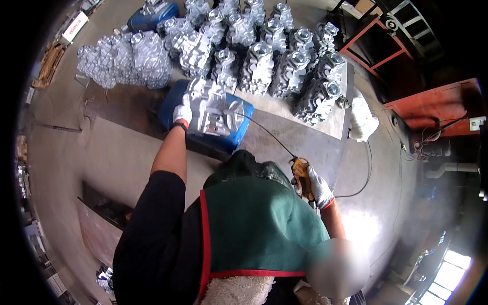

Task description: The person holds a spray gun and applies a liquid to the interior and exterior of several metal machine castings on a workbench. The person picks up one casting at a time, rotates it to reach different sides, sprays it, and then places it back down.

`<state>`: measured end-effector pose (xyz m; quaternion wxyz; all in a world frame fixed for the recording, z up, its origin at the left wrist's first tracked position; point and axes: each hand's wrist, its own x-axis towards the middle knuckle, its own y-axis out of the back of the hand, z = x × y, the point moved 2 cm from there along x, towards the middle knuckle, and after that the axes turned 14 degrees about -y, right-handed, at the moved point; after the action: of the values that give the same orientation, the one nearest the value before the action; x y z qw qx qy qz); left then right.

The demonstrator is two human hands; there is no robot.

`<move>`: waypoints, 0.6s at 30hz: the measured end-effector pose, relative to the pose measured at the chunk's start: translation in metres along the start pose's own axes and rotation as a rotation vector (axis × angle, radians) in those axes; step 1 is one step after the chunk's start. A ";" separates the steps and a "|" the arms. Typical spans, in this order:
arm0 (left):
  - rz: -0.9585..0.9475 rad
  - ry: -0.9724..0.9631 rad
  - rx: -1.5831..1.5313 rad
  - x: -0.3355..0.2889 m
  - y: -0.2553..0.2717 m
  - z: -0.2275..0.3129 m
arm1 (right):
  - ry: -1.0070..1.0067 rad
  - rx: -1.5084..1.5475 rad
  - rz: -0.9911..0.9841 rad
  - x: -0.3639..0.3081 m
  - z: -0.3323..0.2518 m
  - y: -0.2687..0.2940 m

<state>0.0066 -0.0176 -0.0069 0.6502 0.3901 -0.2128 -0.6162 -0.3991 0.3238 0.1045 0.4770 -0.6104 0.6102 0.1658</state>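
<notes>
A silvery cast metal housing rests on a blue plastic container in front of me. My left hand, in a white knit glove, grips the housing's left side; its fingertips are partly hidden against the metal. In my gloved right hand is a yellow air blow gun, held low at the right with my fingers wrapped round its body. From the gun a long thin dark nozzle tube runs up and left. Its tip reaches the right end of the housing; whether it touches or enters an opening, I cannot tell.
Several similar housings stand upright across the far side, with more stacked at the far left. A white bag and a dark hose lie at the right. Red metal frames and a red cabinet stand beyond.
</notes>
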 end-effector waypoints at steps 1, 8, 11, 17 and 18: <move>0.020 -0.044 0.004 0.012 0.001 0.003 | 0.066 0.070 -0.015 0.004 -0.006 -0.005; 0.006 -0.035 -0.036 -0.010 -0.001 0.018 | 0.171 0.478 -0.271 -0.010 0.034 -0.011; 0.004 -0.002 -0.019 -0.013 0.004 0.018 | 0.154 0.369 0.060 -0.020 0.025 -0.015; 0.022 -0.001 0.019 -0.002 -0.006 0.001 | 0.189 0.166 0.012 -0.038 0.005 -0.004; 0.000 0.009 0.030 -0.006 0.000 0.002 | 0.190 0.059 0.148 -0.045 -0.002 -0.009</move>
<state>0.0043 -0.0126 -0.0042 0.6453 0.4024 -0.2191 -0.6113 -0.4006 0.3466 0.1447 0.4211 -0.5624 0.7007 0.1242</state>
